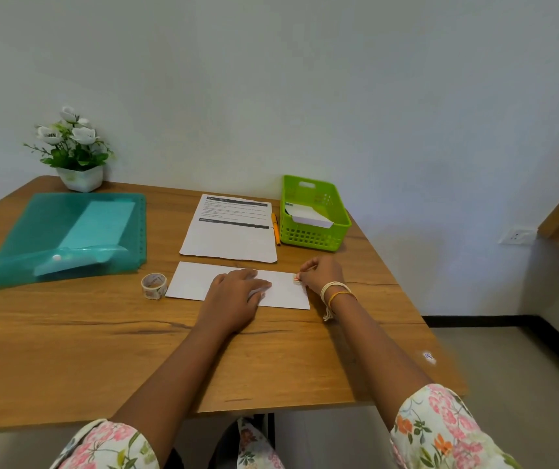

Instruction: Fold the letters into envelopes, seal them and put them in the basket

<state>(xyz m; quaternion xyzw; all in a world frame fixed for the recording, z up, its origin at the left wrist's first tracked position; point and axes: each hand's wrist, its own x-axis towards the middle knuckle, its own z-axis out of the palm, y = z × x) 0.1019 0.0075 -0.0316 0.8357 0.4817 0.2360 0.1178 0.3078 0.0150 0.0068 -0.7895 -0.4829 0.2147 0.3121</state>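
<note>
One white envelope [200, 280] lies flat on the wooden table [68, 333], long side toward the person, just in front of the two forearms. The left hand [234, 292] lies palm down on the middle of it, fingers straight and together, pressing the paper to the table. The right hand [322, 270] sits at the envelope's right end with its fingers curled in, thumb and forefinger pinching one small piece of patterned tape [296, 279] against the edge of the paper. That wrist carries two bands (one pale cord, one orange).

One roll of patterned tape [153, 286] stands on its edge just beside the envelope's left end, apart from it by a sliver of table. Behind the envelope, near but not touching, lies one printed letter [230, 231], unfolded, text at its far end. One orange pen [275, 228] lies along the letter's right edge, between the sheet and one green basket [318, 238]. The basket stands at the table's far right and holds white paper, which looks like one envelope leaning against its left wall, though I cannot tell whether more lie under it.

To the left, well apart from the hands, one translucent teal folder [51, 228] lies flat with a pale sheet showing through it. One white pot of white flowers [75, 154] stands at the far left corner against the wall.
</note>
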